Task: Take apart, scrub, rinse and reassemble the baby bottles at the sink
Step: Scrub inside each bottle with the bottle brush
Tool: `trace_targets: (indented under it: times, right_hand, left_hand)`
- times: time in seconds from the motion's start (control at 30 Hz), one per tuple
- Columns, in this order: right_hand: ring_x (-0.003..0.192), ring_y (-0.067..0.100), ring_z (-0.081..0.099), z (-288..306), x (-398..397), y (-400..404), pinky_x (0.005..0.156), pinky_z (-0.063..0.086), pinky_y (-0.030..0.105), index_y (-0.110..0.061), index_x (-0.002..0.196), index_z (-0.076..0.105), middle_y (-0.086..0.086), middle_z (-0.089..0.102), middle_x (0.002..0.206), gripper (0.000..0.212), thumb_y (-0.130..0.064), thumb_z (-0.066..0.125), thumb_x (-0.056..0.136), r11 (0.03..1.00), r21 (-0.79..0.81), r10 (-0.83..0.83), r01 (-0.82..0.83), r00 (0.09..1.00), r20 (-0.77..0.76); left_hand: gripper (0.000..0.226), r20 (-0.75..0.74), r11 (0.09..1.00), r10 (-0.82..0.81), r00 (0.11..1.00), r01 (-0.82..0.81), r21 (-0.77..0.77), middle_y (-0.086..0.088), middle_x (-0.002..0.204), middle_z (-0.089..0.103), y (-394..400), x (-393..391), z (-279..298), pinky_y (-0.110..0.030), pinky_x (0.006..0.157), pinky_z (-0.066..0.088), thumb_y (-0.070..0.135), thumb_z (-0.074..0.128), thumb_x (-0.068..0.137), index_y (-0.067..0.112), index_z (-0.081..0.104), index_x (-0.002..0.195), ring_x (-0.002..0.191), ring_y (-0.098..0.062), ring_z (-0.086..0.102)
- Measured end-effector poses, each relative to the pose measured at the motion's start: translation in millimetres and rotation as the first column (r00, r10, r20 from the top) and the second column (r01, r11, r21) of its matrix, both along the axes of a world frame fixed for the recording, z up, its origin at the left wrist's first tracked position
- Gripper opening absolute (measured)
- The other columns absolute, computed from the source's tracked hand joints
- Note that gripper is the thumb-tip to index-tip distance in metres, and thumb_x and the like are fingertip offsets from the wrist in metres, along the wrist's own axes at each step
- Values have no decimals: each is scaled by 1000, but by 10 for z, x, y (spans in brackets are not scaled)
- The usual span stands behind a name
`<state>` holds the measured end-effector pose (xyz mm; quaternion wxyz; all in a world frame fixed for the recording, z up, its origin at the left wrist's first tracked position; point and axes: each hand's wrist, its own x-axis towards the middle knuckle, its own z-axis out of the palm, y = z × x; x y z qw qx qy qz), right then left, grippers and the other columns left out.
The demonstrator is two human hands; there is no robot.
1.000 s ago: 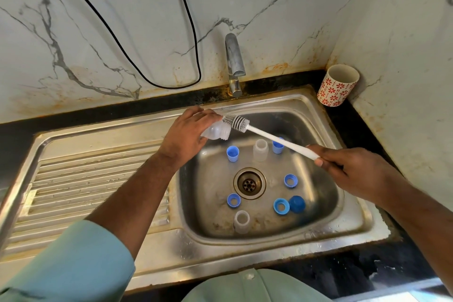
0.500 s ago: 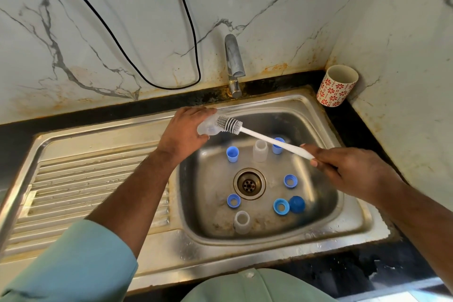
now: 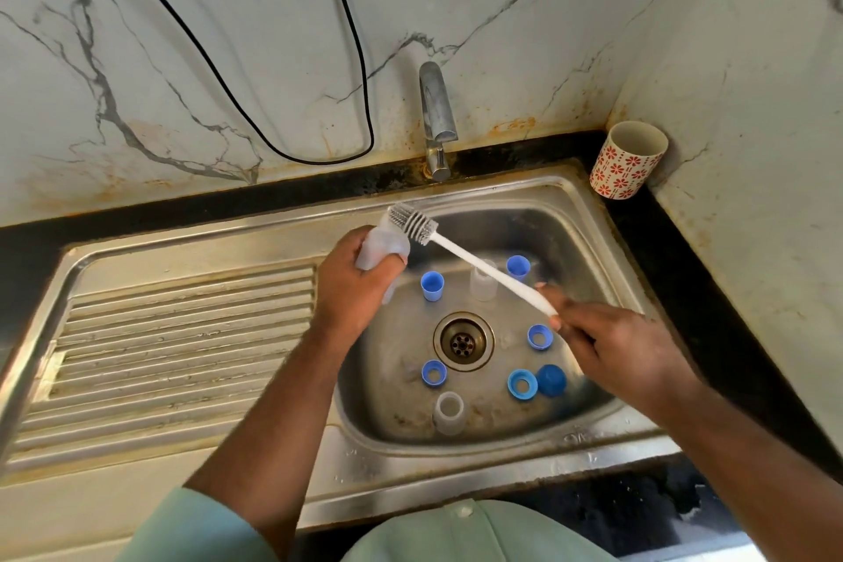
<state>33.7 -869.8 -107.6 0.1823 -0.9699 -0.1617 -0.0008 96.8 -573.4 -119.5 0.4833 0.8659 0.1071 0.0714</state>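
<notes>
White marble-patterned wall panels with grey veining back a black desk point(image 3: 711, 269), into which a stainless steel sink point(image 3: 593, 214) with a ribbed drainboard point(image 3: 182, 342) on its left is set. Rust-coloured staining runs along the wall base. A chrome tap point(image 3: 437, 105) stands behind the basin, and a black cable point(image 3: 255, 105) loops down the wall to its left. A white cup with red flower print point(image 3: 627, 162) sits in the rear right corner of the desk.

Left hand point(image 3: 358, 283): grip closed around a translucent bottle body point(image 3: 381, 244), held above the left rear edge of the basin.

Right hand point(image 3: 620, 347): grip closed around the lower end of a white bottle brush point(image 3: 483, 265). The handle runs diagonally up and left across the basin. The bristle head lies at the upper end of the held bottle, touching it; whether any bristles are inside the opening cannot be told.

Basin floor, around the drain point(image 3: 463, 341):
- one blue cap point(image 3: 432, 285) at rear left and one blue cap point(image 3: 517, 266) at rear right;
- one clear bottle point(image 3: 482, 285) upright between them, partly behind the brush handle;
- blue rings at right point(image 3: 540, 336), front left point(image 3: 434, 372) and front right point(image 3: 522, 384);
- one blue domed cap point(image 3: 552, 380) touching the front right ring;
- one clear bottle point(image 3: 449, 413) upright at the front.

Light green sleeves and garment show along the lower frame edge.
</notes>
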Motion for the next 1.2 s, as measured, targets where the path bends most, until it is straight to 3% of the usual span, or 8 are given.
trace_targets:
  times: [0.07,0.2,0.4,0.5,0.67,0.83,1.1,1.2]
  right_hand:
    - [41,5,39,-61,-95,-30,38,31,14,-29,138,52,-15,44,63,48,-25,61,90,998,53,18,-19,1000,22]
    - [42,3,30,-90,-31,83,39,24,12,-27,138,53,-14,40,62,46,-37,44,94,998,44,39,-41,998,44]
    - [43,3,32,-90,-48,-22,40,26,12,-29,139,48,-15,39,65,49,-27,60,91,997,19,74,-76,993,96]
    - [43,5,35,-70,55,87,37,33,19,-31,140,48,-13,42,62,47,-36,47,94,998,3,60,-61,996,73]
    - [43,6,37,-114,-14,139,37,36,21,-33,141,44,-10,45,60,47,-43,34,96,995,88,36,-36,999,5]
    - [48,9,48,-185,-104,385,43,45,27,-37,143,44,-6,52,63,46,-43,37,97,987,163,5,0,1000,-29]
    - [50,12,48,-203,-193,726,51,45,25,-43,141,43,-6,45,60,42,-31,45,100,926,353,-74,131,982,-172]
    - [47,9,46,-183,-236,800,48,35,14,-33,141,47,-9,44,57,41,-27,47,101,918,386,-32,96,985,-170]
  left_hand:
    - [48,3,999,22,1000,-22,-42,11,102,67,-15,-73,13,-32,71,57,56,66,69,31,65,111,91,-11,64]
    - [34,-82,993,13,997,-23,-116,23,95,53,-190,-231,26,-28,58,57,35,71,86,39,55,116,86,-5,57]
    - [49,11,999,27,1000,-27,19,12,117,60,14,-130,24,-27,80,53,34,75,81,29,58,126,103,-10,58]
    - [47,17,991,-106,994,105,80,11,117,59,-102,-166,45,-17,72,48,32,76,81,30,58,125,103,-10,57]
    - [49,-80,913,83,993,-108,-393,6,122,57,-260,-191,94,-31,52,55,23,69,89,40,49,131,97,-18,61]
    - [51,-112,757,17,994,-86,-647,2,126,55,-436,-329,41,-46,75,60,16,58,95,34,43,140,105,-21,62]
    - [51,-51,684,120,991,-120,-720,-5,130,52,-499,-256,110,-44,70,60,19,58,95,43,41,137,111,-29,61]
    - [54,-50,663,172,984,-153,-733,-5,130,50,-496,-221,126,-46,70,60,21,55,98,44,34,142,106,-24,62]
